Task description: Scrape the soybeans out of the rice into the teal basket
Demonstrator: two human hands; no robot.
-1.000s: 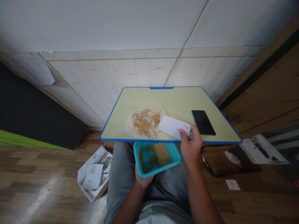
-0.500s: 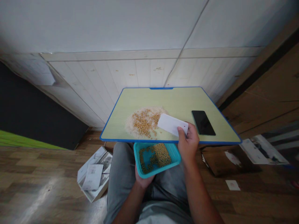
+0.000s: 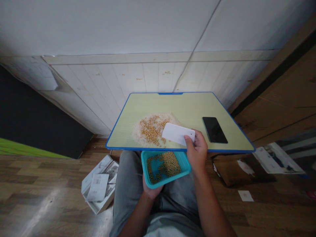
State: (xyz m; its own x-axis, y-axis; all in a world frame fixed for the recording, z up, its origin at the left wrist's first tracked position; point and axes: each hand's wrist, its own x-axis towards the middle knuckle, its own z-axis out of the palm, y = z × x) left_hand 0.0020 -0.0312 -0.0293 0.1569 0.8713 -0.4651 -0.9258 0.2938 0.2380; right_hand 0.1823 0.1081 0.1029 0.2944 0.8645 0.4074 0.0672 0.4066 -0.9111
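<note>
In my right hand (image 3: pixel 197 152) is a flat white scraper (image 3: pixel 176 133), gripped at its right end with the thumb on top. Its far edge reaches the right side of a heap of soybeans (image 3: pixel 150 131) lying on white rice grains (image 3: pixel 138 135). My left hand (image 3: pixel 151 191) holds a turquoise plastic tray (image 3: pixel 186 168) from below, just under the table's front edge; most of its fingers are hidden. Inside the tray, soybeans (image 3: pixel 171 163) are piled mainly toward the right.
A pale green folding table (image 3: pixel 187 107) with a blue rim stands against the wall. On its right lies a black phone (image 3: pixel 214 130). An open white box (image 3: pixel 100 191) with papers sits on the floor at left, a brown cardboard box (image 3: pixel 237 171) at right.
My right hand has moved a little left with the scraper, bringing its edge closer to the soybeans on the table. The tray and my left hand are practically still.
</note>
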